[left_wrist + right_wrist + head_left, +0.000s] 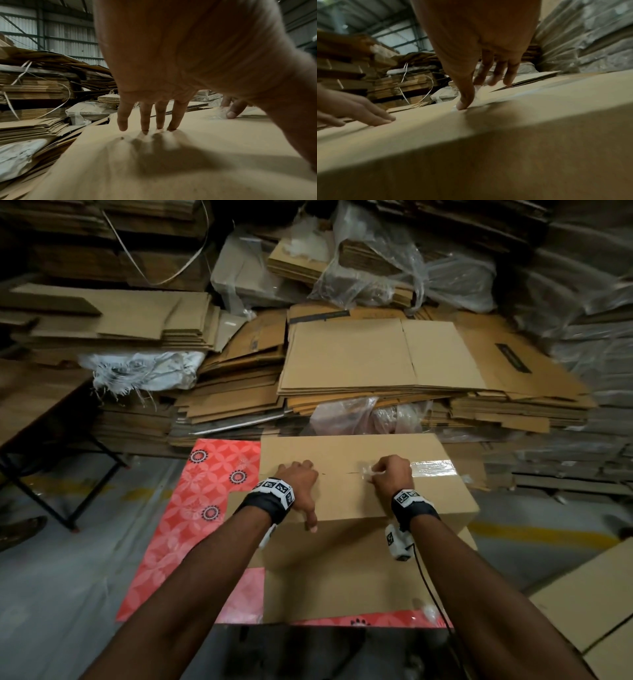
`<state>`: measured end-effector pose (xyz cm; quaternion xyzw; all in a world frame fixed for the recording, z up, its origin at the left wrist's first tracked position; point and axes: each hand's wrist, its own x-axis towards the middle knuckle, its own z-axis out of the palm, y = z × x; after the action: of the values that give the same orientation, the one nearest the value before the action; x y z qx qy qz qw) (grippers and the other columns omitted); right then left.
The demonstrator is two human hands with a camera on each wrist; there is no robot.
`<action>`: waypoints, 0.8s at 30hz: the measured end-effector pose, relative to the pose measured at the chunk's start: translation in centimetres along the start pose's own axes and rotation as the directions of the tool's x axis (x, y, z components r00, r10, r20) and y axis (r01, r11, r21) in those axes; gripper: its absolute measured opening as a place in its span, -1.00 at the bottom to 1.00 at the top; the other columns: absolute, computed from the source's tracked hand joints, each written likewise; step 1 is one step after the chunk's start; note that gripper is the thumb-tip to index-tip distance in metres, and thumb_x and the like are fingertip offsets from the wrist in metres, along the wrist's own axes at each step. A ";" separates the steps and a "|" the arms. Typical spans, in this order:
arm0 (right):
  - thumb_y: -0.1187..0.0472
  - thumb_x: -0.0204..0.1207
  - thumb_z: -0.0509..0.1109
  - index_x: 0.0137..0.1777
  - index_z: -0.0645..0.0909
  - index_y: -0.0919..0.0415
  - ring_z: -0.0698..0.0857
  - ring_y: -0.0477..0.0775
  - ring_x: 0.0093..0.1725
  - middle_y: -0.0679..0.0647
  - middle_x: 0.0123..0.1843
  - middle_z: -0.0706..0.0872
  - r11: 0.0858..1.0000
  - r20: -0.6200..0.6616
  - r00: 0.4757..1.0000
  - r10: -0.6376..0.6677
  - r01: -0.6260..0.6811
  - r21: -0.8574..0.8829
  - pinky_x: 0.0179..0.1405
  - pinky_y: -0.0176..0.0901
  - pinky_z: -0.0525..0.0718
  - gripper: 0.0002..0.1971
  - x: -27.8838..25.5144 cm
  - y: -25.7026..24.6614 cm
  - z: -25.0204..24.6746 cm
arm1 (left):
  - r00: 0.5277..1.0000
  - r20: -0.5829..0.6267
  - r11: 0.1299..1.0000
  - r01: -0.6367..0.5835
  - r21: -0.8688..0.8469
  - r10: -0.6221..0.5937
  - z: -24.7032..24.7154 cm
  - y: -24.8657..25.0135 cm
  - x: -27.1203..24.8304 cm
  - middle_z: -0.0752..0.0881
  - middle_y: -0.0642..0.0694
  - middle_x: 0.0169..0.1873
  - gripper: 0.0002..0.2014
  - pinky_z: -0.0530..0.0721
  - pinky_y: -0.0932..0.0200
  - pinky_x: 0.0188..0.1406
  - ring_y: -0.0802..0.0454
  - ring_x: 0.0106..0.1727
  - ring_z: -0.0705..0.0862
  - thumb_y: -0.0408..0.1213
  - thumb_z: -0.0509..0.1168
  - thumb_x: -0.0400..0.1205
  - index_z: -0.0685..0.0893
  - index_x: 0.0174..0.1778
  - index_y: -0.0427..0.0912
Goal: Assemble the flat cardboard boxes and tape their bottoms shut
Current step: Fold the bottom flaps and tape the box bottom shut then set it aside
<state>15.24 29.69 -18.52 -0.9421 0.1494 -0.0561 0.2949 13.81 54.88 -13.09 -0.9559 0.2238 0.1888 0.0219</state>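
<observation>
A brown cardboard box [359, 501] stands on the table with its closed flaps facing up. A strip of clear tape [433, 468] runs along the flap seam from the box's right edge toward the middle. My right hand [390, 472] is at the strip's free end: the thumb [462, 105] presses it onto the cardboard, and the crumpled end [217, 113] sits pinched between thumb and forefinger. My left hand [298, 477] lies on the box left of the seam gap, with straight fingers [147, 127] pressing the flap down.
A red patterned cover [191, 508] lies on the table under the box. Piles of flat cardboard [376, 361] and plastic-wrapped stacks [582, 302] fill the space behind. A dark folding table [34, 405] stands at left, more flat cardboard [589, 594] at lower right.
</observation>
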 end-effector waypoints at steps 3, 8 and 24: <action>0.28 0.54 0.56 0.12 0.73 0.23 0.74 0.35 0.05 0.28 0.05 0.80 0.978 0.002 0.988 -0.152 0.150 -0.145 0.02 0.06 0.72 -0.82 -1.0 -0.1 0.3 | 1.000 0.016 1.000 0.009 -0.009 -0.008 -0.1 1.1 0.4 0.45 -0.19 0.51 0.26 0.48 -0.28 0.45 -0.27 0.44 0.47 0.39 0.68 -0.02 0.44 0.57 -0.13; 0.48 0.55 0.26 0.30 0.47 0.36 0.67 0.45 0.04 0.36 0.04 0.71 0.919 -0.017 0.948 -0.318 0.303 -0.252 -0.04 0.15 0.58 -0.68 -2.8 0.6 1.1 | 0.999 0.032 0.998 -0.005 -0.063 0.007 0.2 3.4 1.0 0.20 -0.20 0.66 0.38 0.56 -0.43 0.37 -0.38 0.60 0.27 0.26 0.71 0.05 0.07 0.75 0.16; 0.24 0.56 0.55 0.38 0.72 0.07 0.65 0.32 0.23 0.15 0.24 0.54 0.979 0.214 0.955 -0.204 0.202 0.032 0.34 -0.02 0.61 -0.61 -2.0 -1.2 1.8 | 0.998 0.058 0.999 0.028 -0.021 -0.027 0.3 0.1 0.6 0.40 -0.09 0.43 0.14 0.66 -0.29 0.27 -0.25 0.40 0.44 0.07 0.75 0.01 0.48 0.59 0.18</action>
<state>14.01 32.24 -19.33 -0.9516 0.0186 0.0158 0.3065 14.11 54.55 -13.62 -0.9532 0.2079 0.2186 0.0205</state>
